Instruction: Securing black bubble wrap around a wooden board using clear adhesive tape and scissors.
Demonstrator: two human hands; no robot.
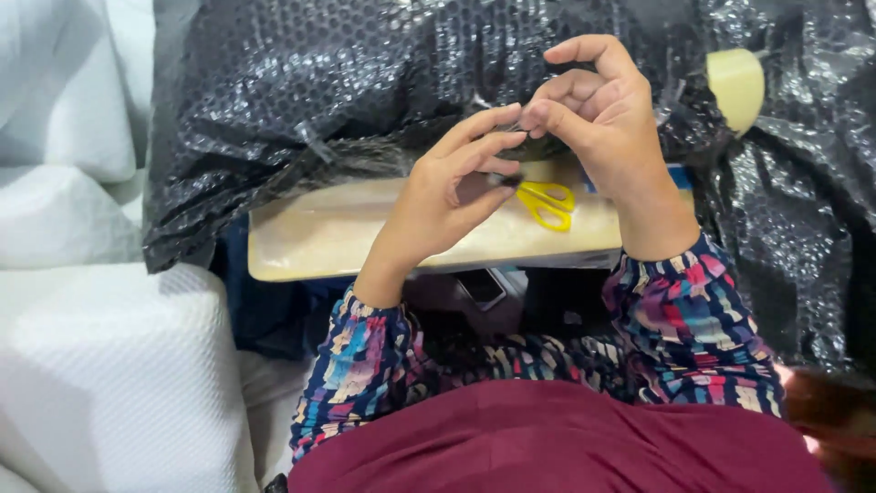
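At the frame's upper centre, the left hand [453,183] and right hand [598,114] pinch 1 small dark piece [529,146] between fingertips, above yellow scissors [546,203] on a board [338,233].

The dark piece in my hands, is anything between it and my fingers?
Nothing visible. Both hands already pinch the small dark piece: the left hand from below, the right hand from above. The scissors lie apart on the board underneath.

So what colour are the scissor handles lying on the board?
Yellow: the scissors show in the head view, just below the hands.
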